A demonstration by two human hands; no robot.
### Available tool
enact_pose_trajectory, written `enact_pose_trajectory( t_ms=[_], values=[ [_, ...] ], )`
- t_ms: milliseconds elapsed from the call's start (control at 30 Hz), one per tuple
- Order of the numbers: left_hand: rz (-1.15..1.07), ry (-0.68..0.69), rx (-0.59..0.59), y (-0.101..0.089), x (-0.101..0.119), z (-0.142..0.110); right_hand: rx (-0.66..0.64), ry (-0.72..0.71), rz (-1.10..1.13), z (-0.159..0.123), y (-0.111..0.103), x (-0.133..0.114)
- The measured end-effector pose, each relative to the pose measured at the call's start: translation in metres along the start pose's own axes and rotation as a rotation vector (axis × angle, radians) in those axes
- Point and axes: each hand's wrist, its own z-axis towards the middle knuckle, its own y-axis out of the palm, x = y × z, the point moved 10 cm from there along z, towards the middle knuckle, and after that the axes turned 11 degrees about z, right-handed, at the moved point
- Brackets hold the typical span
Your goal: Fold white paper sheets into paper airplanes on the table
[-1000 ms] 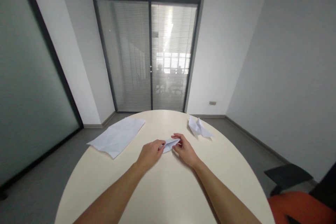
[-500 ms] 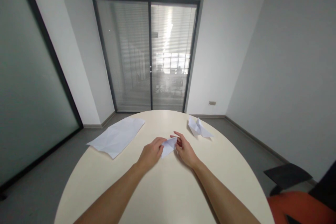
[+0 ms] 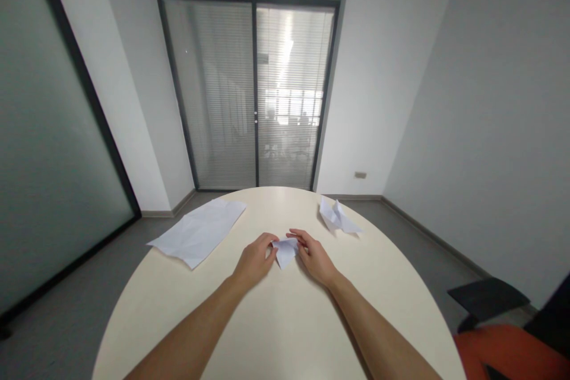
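white walls [image 3: 392,71] | grey floor [image 3: 66,329] | dark-framed glazed partition [image 3: 255,95], blinds [image 3: 214,101] lowered, right pane [image 3: 291,71] brighter | orange-seated chair [image 3: 521,347], lower right

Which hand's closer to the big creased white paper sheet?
Left. The left hand is to the right of the big creased white paper sheet; the right hand is farther right.

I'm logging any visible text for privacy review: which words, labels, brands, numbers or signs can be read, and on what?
None can be read.
No writing shows on the small folded paper or large sheet.
Wall plate: too small to tell.
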Motion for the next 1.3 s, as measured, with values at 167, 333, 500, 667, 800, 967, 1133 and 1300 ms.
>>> enact_pose_trajectory(
  t_ms=[167,333,500,667,800,967,1133,1300],
  values=[
    [0.008,-0.009,-0.023,0.004,-0.004,0.0,-0.034,-0.009,-0.078,-0.001,0.004,-0.009],
    [0.056,-0.044,-0.064,0.009,-0.008,-0.001,-0.132,-0.01,-0.2,-0.004,0.013,-0.011],
    [0.161,-0.005,-0.089,0.01,-0.002,-0.003,-0.229,-0.034,-0.351,-0.008,0.025,-0.02],
    [0.17,0.029,-0.106,0.011,0.002,-0.005,-0.235,-0.012,-0.402,-0.007,0.027,-0.023],
    [0.154,0.043,-0.104,0.011,0.003,-0.006,-0.217,-0.084,-0.423,-0.008,0.026,-0.024],
    [0.144,0.096,-0.09,0.014,0.006,-0.007,-0.281,-0.147,-0.535,-0.011,0.032,-0.021],
    [0.183,0.137,-0.112,0.02,0.008,-0.009,-0.33,-0.054,-0.62,-0.013,0.033,-0.006],
    [0.227,0.18,-0.146,0.02,0.014,-0.011,-0.338,0.027,-0.641,-0.014,0.031,0.007]
  ],
)
